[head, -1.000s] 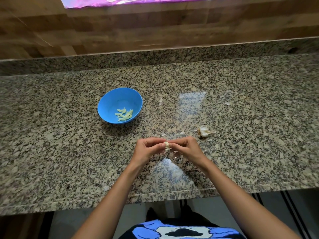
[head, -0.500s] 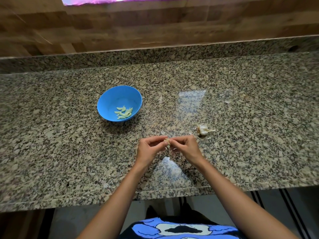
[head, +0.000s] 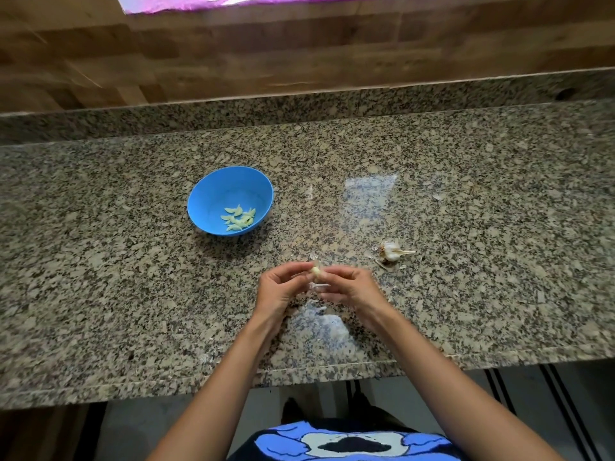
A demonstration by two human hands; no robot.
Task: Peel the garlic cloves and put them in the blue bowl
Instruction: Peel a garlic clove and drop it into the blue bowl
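- I held one garlic clove (head: 315, 271) between my two hands, just above the speckled granite surface (head: 466, 194), near its front edge.
- My left hand (head: 281, 289) had its fingers curled, with the fingertips pinching the clove from the left.
- My right hand (head: 349, 287) met it from the right, its fingers also curled and pinching the same clove; the two hands nearly touched at the fingertips.
- The clove looked pale yellow, and a thin flake of papery skin (head: 317, 287) hung just below it between my hands.
- The blue bowl (head: 213, 197) stood on the surface to the far left of my hands, well apart from them.
- A small heap of peeled cloves (head: 238, 219) lay in the bottom of the bowl, toward its near right side.
- The rest of the garlic bulb (head: 392, 251) lay on its side on the surface, to the right of my hands and a little farther away, its stem pointing right.
- A few loose scraps of skin (head: 372, 256) lay beside the bulb.
- A wooden wall (head: 299, 54) rose behind the surface's raised back edge.
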